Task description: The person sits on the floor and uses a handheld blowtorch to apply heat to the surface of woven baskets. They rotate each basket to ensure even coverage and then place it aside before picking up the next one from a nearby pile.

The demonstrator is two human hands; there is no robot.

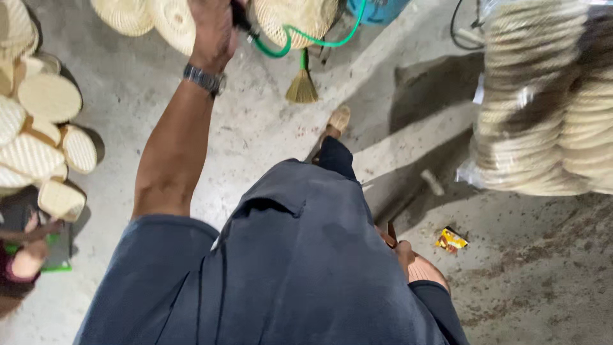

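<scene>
A: Report the state of both hands.

B: The left hand (214, 29) is raised at the far side of the scene and is closed around a dark tool (241, 18). A green hose (306, 39) runs from that tool toward the right. A wristwatch (204, 78) sits on the left wrist. The right hand (418, 265) hangs low at the right, beside the hip. It is mostly hidden by the dark shirt (300, 268); whether it is open or closed cannot be told.

A: Locate the work items.

B: Several round woven pieces (156, 18) lie at the far edge, touching or just beside the left hand. One more woven piece (297, 18) lies to the right of the tool. The view does not show whether the tool tip touches any piece.

A: State progress.

B: Judged from the frame, work is under way on the far pieces. A pile of similar woven discs (48, 128) lies on the floor (268, 128) at the left. A bagged stack of discs (549, 102) stands at the right, near the camera. Which of these are finished cannot be told.

A: List other items.

B: A small broom (302, 86) lies on the floor below the hose. A yellow wrapper (451, 240) lies near the right hand. One foot (335, 121) is visible ahead.
</scene>
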